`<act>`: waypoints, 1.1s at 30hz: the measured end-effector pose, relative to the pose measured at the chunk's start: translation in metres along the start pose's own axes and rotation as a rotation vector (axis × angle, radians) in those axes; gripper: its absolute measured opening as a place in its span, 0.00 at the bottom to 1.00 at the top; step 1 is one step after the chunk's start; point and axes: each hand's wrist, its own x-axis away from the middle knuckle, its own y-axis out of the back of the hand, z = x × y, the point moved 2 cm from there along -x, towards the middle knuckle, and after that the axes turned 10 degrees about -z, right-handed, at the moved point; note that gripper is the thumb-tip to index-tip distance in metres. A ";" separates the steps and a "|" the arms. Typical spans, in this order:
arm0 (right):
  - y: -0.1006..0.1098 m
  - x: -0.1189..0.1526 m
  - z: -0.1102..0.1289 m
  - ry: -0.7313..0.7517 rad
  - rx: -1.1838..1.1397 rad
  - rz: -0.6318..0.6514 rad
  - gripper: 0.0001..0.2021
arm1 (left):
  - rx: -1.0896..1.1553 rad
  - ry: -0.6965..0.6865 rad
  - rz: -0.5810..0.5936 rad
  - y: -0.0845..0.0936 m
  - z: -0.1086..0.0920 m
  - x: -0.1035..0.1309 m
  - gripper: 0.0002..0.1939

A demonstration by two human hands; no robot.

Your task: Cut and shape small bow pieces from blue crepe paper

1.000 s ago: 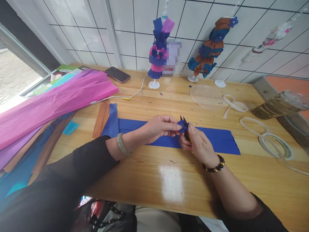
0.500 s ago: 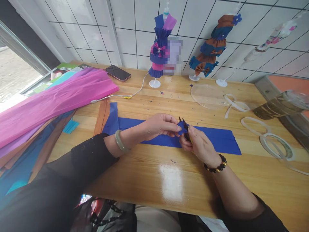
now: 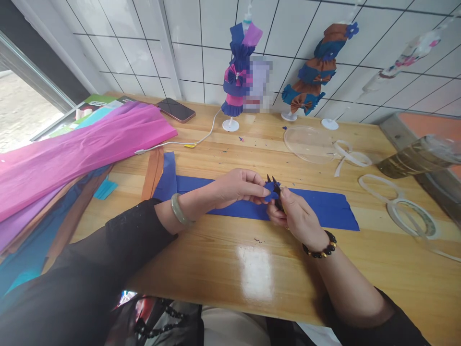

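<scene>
Between thumb and fingers, my left hand [image 3: 242, 186] pinches a small piece of blue crepe paper [image 3: 271, 191]. My right hand [image 3: 297, 211] is wrapped round small dark scissors [image 3: 276, 186], whose two pointed blades stand slightly apart and point up and away from me. The blades are at the blue piece; whether they cut into it I cannot tell. Under both hands a long blue crepe paper strip [image 3: 324, 207] lies flat across the table. Its left end meets an upright blue piece [image 3: 166, 175] and a brown paper strip [image 3: 153, 170].
Pink crepe paper [image 3: 137, 127] and other coloured sheets lie at left, near a phone [image 3: 176, 110] and a white cable [image 3: 167, 142]. Two ruffled paper dresses on stands [image 3: 237, 96] [image 3: 306, 81] are at the back. At right are a tape roll [image 3: 412, 218], a clear lid [image 3: 308, 143] and a jar [image 3: 414, 156].
The scissor blades have parted a little more. Both hands stay in nearly the same place, and the blue piece between them has shifted only slightly.
</scene>
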 end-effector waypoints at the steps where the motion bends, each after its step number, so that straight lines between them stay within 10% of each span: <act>1: 0.000 0.000 0.000 -0.004 -0.005 0.000 0.24 | 0.008 0.000 0.002 0.000 0.000 0.000 0.07; 33: 0.000 0.002 0.001 0.041 0.179 0.045 0.21 | -0.241 -0.039 0.095 0.014 -0.009 -0.001 0.07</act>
